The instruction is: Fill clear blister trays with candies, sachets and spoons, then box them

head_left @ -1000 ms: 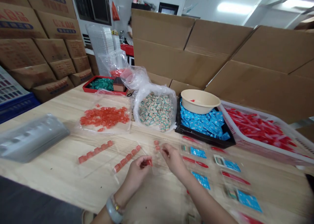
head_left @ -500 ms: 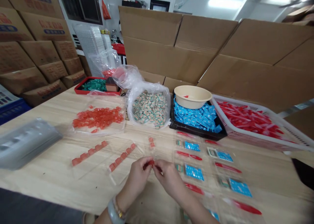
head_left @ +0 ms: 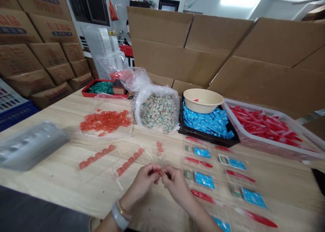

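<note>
My left hand (head_left: 148,175) is closed in a pinch on a small red translucent piece (head_left: 159,173), mostly hidden by the fingertips. The fingers of my right hand (head_left: 173,178) pinch at the same piece from the other side. Just beyond them, two red pieces (head_left: 159,147) sit in a clear plastic tray. Left of my hands, two slanting rows of similar red pieces (head_left: 130,162) lie in clear trays. A loose heap of red pieces (head_left: 105,122) rests on a plastic bag farther back. To the right are clear trays with red-handled tools (head_left: 199,162) and blue packets (head_left: 204,180).
At the back stand a bag of small printed packets (head_left: 158,111), a black tray of blue packets (head_left: 205,122) under a cream basin (head_left: 203,101), and a white basket (head_left: 254,135) of red items. Stacked clear trays (head_left: 33,145) lie left. Cardboard (head_left: 203,52) walls the far side.
The view has shifted slightly, so everything sits a little farther right. My fingers have moved slightly around the small red piece, and my hands stay together in the same place.
</note>
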`<action>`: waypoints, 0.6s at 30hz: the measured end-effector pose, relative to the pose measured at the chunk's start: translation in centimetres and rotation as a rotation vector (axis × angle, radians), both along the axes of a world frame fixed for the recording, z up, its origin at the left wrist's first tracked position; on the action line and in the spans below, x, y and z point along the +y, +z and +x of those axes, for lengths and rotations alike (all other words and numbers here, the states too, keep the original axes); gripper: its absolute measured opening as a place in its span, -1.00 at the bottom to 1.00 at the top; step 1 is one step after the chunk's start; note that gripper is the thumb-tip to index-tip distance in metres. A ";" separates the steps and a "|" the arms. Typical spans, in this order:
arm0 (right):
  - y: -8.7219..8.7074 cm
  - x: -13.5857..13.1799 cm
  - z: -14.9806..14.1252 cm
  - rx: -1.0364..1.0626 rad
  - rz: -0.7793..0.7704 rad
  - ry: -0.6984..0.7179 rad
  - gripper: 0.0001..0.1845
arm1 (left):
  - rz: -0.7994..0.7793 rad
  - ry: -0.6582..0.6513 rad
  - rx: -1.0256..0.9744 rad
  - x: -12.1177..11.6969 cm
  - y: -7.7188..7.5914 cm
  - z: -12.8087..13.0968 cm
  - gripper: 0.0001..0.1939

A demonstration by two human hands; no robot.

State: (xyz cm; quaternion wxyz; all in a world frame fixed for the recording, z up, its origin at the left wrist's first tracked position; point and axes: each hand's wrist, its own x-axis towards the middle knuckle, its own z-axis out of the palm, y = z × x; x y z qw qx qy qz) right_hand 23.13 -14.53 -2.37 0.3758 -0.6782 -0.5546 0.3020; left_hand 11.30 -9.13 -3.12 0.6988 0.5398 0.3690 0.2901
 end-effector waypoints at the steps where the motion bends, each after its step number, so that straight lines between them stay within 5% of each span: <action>1: 0.2 -0.2 -0.1 0.000 0.016 0.011 -0.83 | 0.002 -0.005 -0.003 0.0 0.1 0.0 -0.85; 7: 0.4 -1.2 0.2 0.049 0.215 0.153 -0.83 | -0.126 -0.008 -0.127 -0.8 -0.6 0.0 -0.75; 13: -0.6 -0.5 2.1 0.134 0.175 0.172 -0.85 | -0.167 -0.073 -0.079 -0.5 -1.0 0.9 -0.72; 18: -1.0 2.9 3.6 -0.183 0.236 0.105 -0.85 | -0.033 -0.014 0.019 1.6 -1.0 0.7 -0.68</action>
